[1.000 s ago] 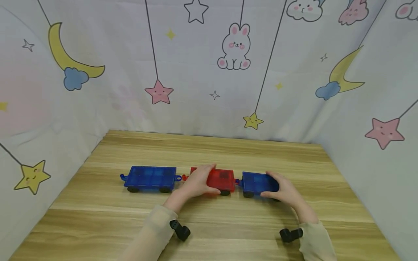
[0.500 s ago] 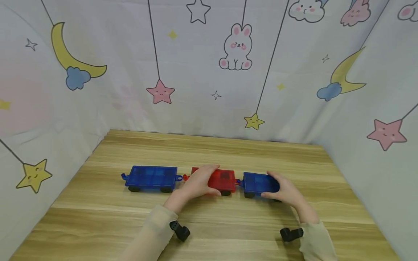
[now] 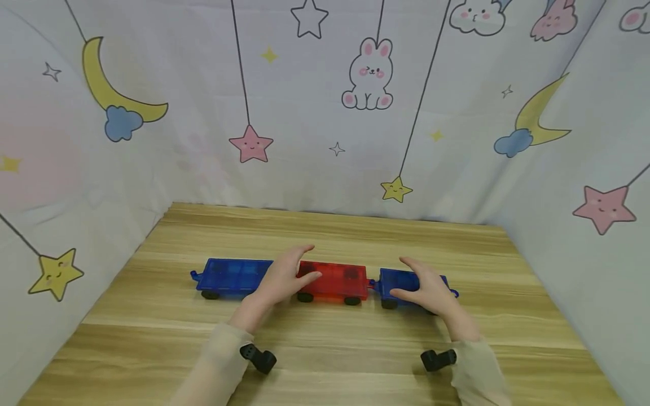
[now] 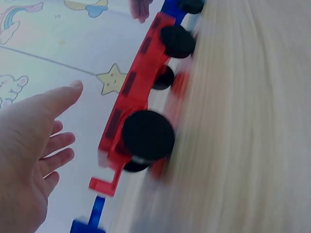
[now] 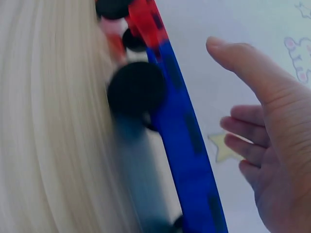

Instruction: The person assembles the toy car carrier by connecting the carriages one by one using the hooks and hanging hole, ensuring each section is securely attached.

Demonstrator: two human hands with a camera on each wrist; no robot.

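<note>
Three translucent toy train cars stand in a row on the wooden table. The left blue car has a hook at its far left end. In the middle is the red car, its right end meeting the coupling of the right blue car. Over the gap between left and middle cars, my left hand hovers with fingers spread, hiding that coupling in the head view. In the left wrist view a red hook lies near a blue link. My right hand is spread above the right blue car, holding nothing.
A white curtain printed with moons, stars and a bunny surrounds the table at the back and sides. Black wrist cameras sit on both sleeves.
Both hands have let go of the cars, fingers opening and lifting. The left hand has shifted left off the red car, and the right hand slightly left over the right blue car.
</note>
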